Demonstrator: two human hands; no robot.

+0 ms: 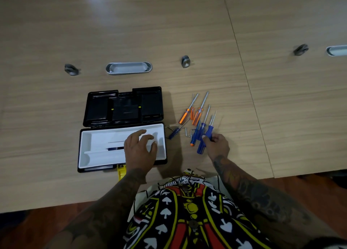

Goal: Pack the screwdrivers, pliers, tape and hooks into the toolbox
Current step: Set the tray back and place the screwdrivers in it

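A black toolbox [81,151] lies open on the wooden table, its lid [123,106] flat behind it and a white tray [101,139] inside. One dark-handled screwdriver [115,149] lies in the tray. My left hand [139,149] hovers over the tray's right part with fingers spread. To the right lie several orange-handled screwdrivers [195,114] and blue-handled screwdrivers [194,134], with a metal hook [187,133] among them. My right hand [217,143] pinches the handle of a blue screwdriver [209,130]. Pliers and tape are not in sight.
A yellow latch [121,170] sticks out at the toolbox's front edge. Farther back on the table sit an oval metal cable port [128,68] and round metal grommets [185,61]. A seam between two tabletops [244,68] runs on the right. The table's near edge is close to my body.
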